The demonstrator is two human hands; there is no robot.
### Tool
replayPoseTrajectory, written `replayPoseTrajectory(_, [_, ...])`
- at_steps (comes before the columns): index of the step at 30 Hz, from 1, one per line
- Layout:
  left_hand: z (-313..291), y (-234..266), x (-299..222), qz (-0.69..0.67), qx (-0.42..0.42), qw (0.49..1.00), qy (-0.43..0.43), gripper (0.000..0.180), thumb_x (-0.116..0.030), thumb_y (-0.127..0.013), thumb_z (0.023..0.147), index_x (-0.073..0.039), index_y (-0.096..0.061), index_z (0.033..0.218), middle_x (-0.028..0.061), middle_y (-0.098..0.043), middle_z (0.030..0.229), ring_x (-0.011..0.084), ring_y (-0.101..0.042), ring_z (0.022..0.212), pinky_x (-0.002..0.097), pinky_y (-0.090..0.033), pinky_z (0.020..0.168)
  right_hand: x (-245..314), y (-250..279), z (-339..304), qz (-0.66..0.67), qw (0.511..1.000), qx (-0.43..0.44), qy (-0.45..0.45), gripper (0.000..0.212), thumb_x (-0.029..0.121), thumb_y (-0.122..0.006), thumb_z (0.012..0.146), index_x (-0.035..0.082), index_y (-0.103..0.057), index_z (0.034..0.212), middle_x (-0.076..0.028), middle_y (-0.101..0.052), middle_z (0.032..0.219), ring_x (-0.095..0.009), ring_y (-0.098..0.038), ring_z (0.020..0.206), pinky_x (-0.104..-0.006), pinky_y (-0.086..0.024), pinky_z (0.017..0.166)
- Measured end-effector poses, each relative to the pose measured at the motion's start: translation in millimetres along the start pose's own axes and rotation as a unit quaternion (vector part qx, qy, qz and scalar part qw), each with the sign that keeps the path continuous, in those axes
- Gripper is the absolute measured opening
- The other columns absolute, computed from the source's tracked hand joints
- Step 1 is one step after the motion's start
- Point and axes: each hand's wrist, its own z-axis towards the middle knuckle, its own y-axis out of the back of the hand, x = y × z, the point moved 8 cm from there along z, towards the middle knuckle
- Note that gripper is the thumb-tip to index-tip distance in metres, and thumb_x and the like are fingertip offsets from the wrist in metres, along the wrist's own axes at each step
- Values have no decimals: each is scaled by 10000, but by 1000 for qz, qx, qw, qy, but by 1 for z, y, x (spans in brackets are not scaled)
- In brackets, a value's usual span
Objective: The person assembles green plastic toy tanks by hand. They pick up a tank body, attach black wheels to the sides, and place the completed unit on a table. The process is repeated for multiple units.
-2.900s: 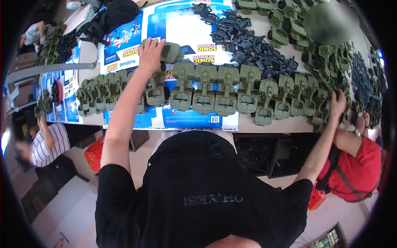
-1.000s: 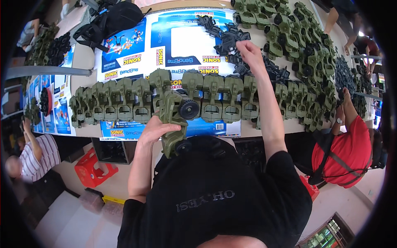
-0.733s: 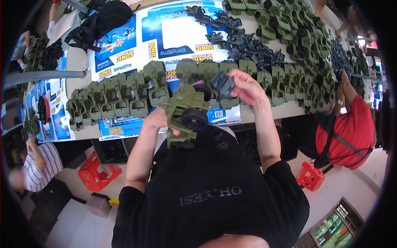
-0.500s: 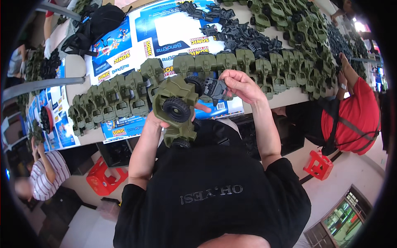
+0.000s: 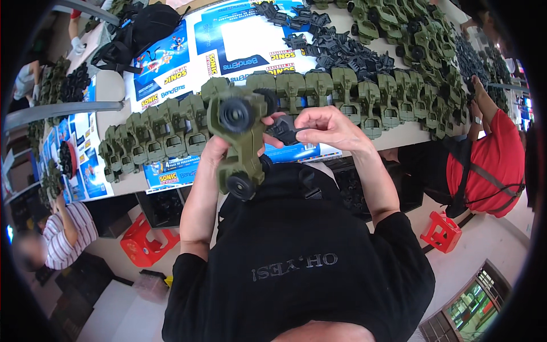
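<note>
My left hand grips an olive-green toy vehicle with black wheels, its side turned up toward me. Some of the left fingers are hidden behind the body. Just right of it, my right hand pinches a dark grey plastic part between thumb and fingers. That part sits right beside the toy's body; whether they touch I cannot tell. Beyond both hands, a long row of olive-green vehicle bodies stands on the table.
Loose dark grey parts are heaped behind the row, with more green toys at the far right. Printed sheets cover the table beside a black bag. Red stools stand below; a person in red works on the right.
My right hand has brought the grey part lower and closer to the toy's body. The toy vehicle has turned, so its side and wheels show more fully.
</note>
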Motion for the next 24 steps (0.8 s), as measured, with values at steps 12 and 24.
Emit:
replayPoseTrajectory(12, [2, -1, -1, 7, 20, 999, -24, 1014, -485, -850, 555, 46, -425, 1307, 246, -567, 1174, 338, -644, 845, 347, -526, 637, -6, 11, -11, 11, 977, -177, 119, 524, 215, -766, 757, 22, -567, 1201, -105, -610, 1084, -148, -576, 859, -255, -442, 700])
replayPoseTrajectory(24, [-5, -7, 15, 116, 68, 982, 131, 904, -439, -884, 495, 14, -533, 1195, 164, -635, 1051, 270, -653, 859, 371, -520, 746, 33, -32, -7, -348, 931, 80, 80, 534, 250, -815, 650, 28, -568, 1068, -117, -600, 910, -308, -578, 910, -395, -460, 803])
